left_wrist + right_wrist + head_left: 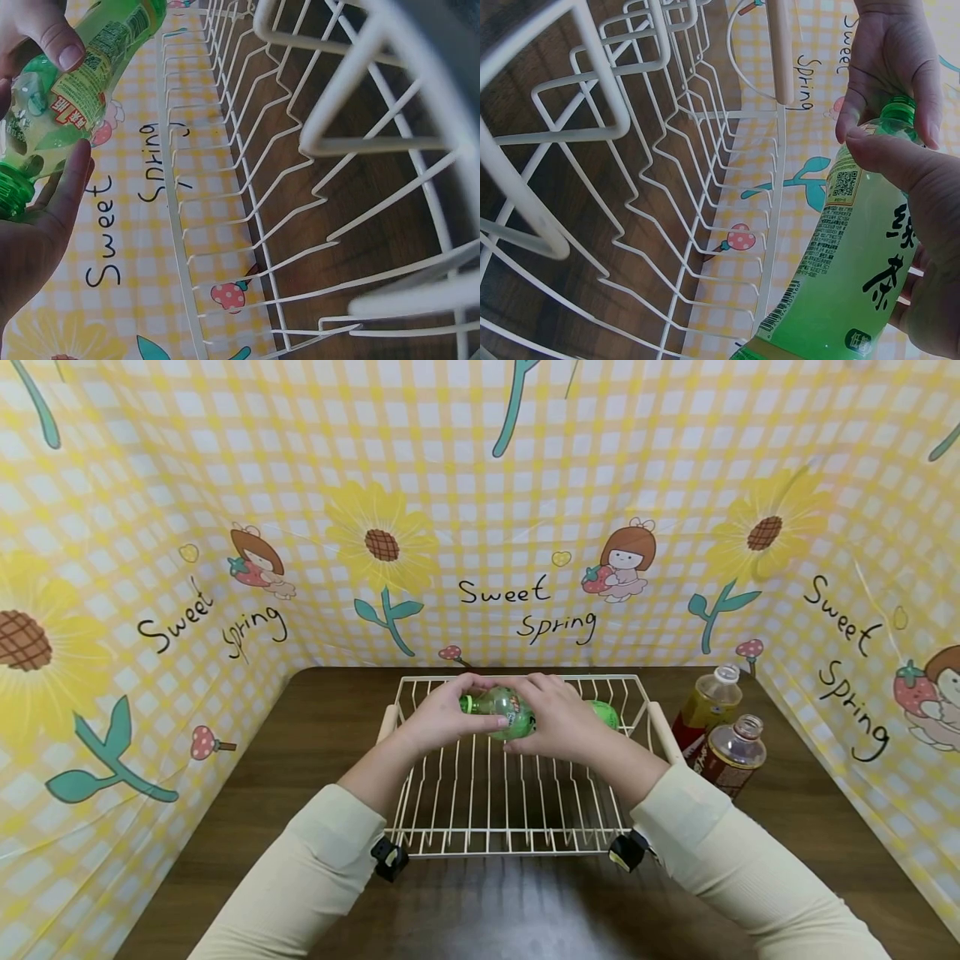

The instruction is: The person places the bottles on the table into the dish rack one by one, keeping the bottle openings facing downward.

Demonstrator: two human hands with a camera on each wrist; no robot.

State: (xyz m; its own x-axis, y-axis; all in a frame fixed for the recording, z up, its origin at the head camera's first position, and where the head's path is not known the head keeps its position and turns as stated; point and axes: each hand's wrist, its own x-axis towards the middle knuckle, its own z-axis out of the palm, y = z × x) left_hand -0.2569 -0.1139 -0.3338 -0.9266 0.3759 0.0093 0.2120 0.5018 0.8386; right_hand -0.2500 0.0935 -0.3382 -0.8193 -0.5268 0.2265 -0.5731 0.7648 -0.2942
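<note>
A green tea bottle (pixel 501 706) lies sideways between both hands, above the white wire rack (pixel 517 853). Its green cap end points left and its base shows past the right hand. My left hand (pixel 438 718) grips the neck and shoulder, its thumb along the near side. Round the bottle's body curls my right hand (pixel 562 720). In the right wrist view, the left hand (pixel 891 56) straddles the neck just below the green cap (pixel 898 110), while the right thumb presses the shoulder over the label. Some of the right fingers are hidden behind the bottle.
Two capless bottles with dark red labels, one yellow-topped (pixel 708 697) and one clear-topped (pixel 735 750), stand right of the rack on the dark wooden table (pixel 300 760). Wooden handles (pixel 666 735) flank the rack. A checked yellow cloth (pixel 480 527) surrounds the table's back and sides.
</note>
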